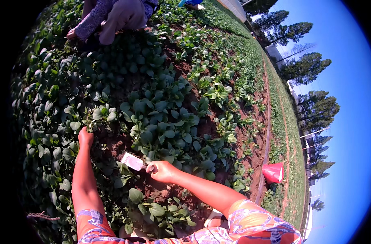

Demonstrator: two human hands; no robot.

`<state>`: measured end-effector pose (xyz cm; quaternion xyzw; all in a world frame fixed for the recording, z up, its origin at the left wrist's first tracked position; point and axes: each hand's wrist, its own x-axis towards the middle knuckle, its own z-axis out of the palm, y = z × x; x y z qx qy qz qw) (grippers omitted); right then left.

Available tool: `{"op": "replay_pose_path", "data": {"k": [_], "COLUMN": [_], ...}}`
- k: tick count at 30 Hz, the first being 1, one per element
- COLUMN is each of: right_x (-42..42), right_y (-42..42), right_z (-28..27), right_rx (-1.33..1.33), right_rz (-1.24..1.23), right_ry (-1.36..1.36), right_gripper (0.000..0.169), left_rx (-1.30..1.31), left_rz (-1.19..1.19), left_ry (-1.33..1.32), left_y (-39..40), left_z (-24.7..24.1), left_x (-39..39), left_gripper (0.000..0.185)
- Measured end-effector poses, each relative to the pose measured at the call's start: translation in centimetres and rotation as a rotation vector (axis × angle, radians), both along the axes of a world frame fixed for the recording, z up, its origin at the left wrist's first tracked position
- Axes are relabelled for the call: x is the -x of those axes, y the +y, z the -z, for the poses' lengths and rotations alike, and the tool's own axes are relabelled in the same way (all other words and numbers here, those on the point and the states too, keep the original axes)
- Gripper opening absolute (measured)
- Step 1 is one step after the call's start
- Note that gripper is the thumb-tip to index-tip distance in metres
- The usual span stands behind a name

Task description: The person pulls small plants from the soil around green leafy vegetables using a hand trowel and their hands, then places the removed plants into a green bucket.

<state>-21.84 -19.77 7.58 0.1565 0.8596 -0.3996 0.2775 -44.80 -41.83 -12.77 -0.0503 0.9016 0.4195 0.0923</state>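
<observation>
My right hand (163, 171) grips the short handle of a small hand trowel (133, 161). Its flat, pale blade points left, just above the reddish soil (112, 142) and a low leafy plant (124, 175). Farther out on the left, my left hand (85, 137) is closed around thin, weedy green stems (91, 120). Broad-leaved green plants (104, 113) stand right beyond that hand. The stems' lower ends are hidden among the leaves and fingers.
A person (121, 18) crouches among the plants at the top left, one hand down in the leaves. On the right a red bucket (273, 173) stands beside a long dark hose or pipe (267, 128). Leafy green plants (164, 106) fill the bed between.
</observation>
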Motion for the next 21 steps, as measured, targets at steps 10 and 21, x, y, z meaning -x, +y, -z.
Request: {"op": "replay_pose_path", "data": {"k": [10, 21], "right_x": [-6.2, -3.3], "right_y": [4.9, 4.7], "right_z": [-1.7, -1.1], "right_rx": [-0.190, -0.216], "right_rz": [-0.179, -0.285], "right_ry": [-0.197, -0.268], "right_gripper": [0.019, 0.020], "left_rx": [0.322, 0.336], "left_rz": [0.384, 0.269], "left_ry": [0.142, 0.036], "left_y": [3.0, 2.3], "left_z": [-2.8, -1.1], "left_x": [-0.5, 1.1], "left_gripper": [0.026, 0.020]}}
